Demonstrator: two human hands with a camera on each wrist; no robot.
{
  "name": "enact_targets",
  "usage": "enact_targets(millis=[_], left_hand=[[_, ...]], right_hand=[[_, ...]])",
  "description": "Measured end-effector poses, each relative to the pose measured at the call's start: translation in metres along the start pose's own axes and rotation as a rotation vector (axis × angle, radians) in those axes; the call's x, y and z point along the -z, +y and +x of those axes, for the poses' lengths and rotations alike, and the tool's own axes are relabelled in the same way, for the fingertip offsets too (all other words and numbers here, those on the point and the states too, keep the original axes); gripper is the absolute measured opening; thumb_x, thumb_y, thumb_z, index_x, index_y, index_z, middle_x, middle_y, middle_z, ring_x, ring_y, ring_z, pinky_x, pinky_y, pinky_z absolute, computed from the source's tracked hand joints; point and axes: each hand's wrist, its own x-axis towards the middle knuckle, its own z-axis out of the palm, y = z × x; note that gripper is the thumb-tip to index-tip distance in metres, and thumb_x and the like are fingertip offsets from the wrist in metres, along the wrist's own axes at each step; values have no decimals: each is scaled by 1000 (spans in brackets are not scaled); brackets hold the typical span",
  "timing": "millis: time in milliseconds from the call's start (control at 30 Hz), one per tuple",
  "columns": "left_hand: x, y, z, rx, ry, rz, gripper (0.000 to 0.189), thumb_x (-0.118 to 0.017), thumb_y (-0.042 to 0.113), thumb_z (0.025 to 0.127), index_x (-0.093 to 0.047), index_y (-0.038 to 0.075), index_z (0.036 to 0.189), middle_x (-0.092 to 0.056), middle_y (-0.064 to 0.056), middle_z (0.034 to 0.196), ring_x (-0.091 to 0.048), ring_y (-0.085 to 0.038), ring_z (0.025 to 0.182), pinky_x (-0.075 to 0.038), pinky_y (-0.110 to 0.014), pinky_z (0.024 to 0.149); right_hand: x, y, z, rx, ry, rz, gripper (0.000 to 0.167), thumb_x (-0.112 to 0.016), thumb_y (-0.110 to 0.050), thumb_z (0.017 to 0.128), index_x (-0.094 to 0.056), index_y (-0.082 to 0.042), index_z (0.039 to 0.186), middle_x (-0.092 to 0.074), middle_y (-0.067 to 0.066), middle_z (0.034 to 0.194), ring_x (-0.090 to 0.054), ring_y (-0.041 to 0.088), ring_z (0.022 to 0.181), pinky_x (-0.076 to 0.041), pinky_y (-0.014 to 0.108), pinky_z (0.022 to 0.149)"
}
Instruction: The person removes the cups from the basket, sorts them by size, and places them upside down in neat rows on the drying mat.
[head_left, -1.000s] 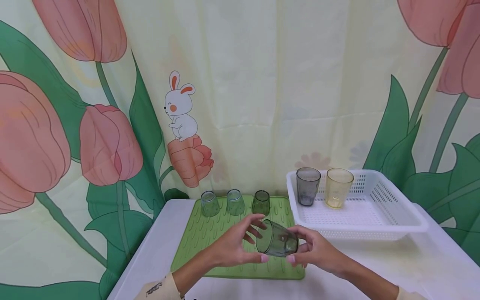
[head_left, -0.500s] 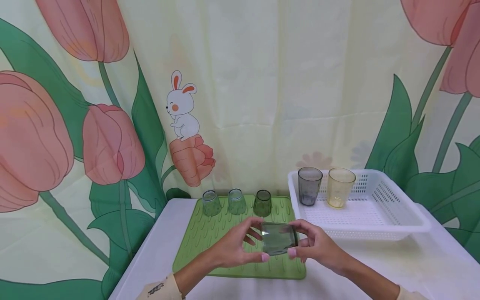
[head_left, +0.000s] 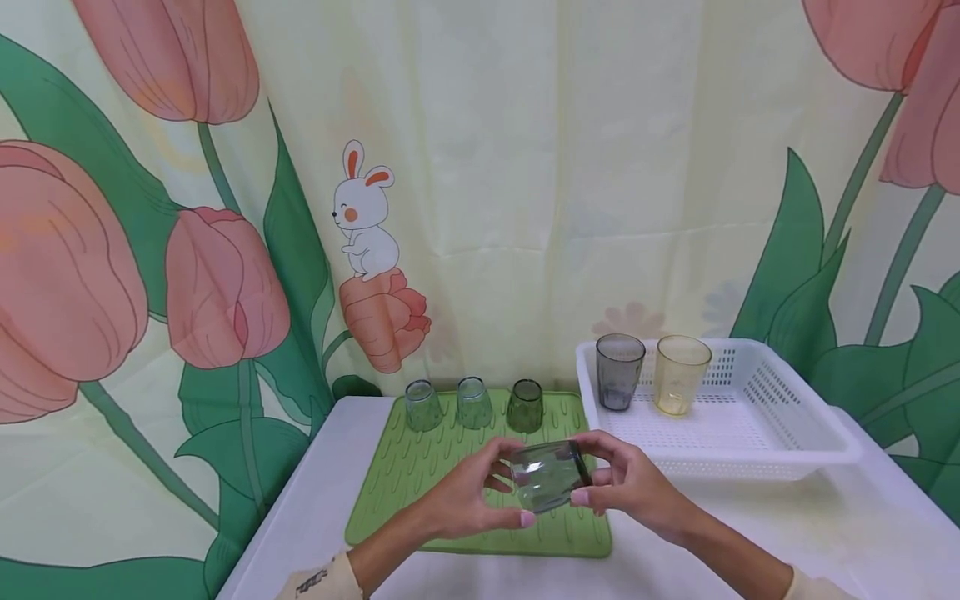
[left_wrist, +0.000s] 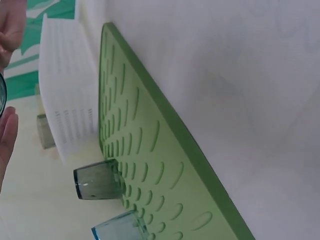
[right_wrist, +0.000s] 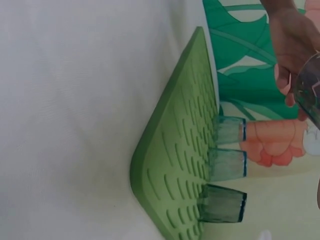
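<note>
A grey-green drinking glass lies sideways in the air over the front of the green drying mat, its thick base toward the right. My right hand pinches it at the base, thumb in front and fingers behind. My left hand is spread around the rim side, with the thumb below the glass and the fingers near its upper edge. On the mat's back part, three glasses stand upside down: two pale blue-green glasses, one at the left and one in the middle, and a dark grey-green glass.
A white perforated basket stands right of the mat. Inside it, at the left, are an upright grey glass and a yellow glass. A curtain with tulips and a rabbit hangs behind the white table.
The glass between my hands has turned and tilted, its rim swinging from facing partly toward me to pointing left. Both hands stay in nearly the same place.
</note>
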Motion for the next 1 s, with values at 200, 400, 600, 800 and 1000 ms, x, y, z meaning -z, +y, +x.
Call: enact_targets(millis=[200,400,600,800,1000], left_hand=[[1,-4,-6,4,4,-8,71,-82,33,84,-42,20,142,-57,-1,132,-61,-10,113,-53,-26,97],[3,-6,-11,3,9,-12,73,-81,32,84,-41,17,143,-56,-3,135,-61,-10,115,-53,-27,97],[5,-12,-15,10,7,-25,72,-81,30,86,-40,20,144,-56,-1,135,-61,-9,116,-53,-27,96],[7,-16,-20,33,-1,-30,72,-79,31,88,-38,21,147,-55,0,138,-60,-10,119,-53,-27,96],[11,-24,-27,68,20,15,80,-77,34,88,-32,18,152,-53,1,138,-58,-10,120,-53,-31,97]], right_hand=[[-2,2,3,31,-23,23,58,-66,7,89,-39,9,140,-56,9,133,-72,20,98,-56,23,65],[-7,3,9,54,-14,12,63,-66,7,88,-37,9,145,-55,7,135,-71,18,95,-55,22,64],[-12,4,14,44,-24,2,63,-67,5,88,-36,16,142,-69,8,118,-72,13,90,-56,22,64],[-17,3,22,35,-20,-30,60,-69,1,89,-39,12,140,-69,9,114,-72,12,86,-56,23,61],[-23,4,34,43,-14,-66,58,-70,1,88,-43,10,138,-69,9,104,-70,9,74,-58,28,61]])
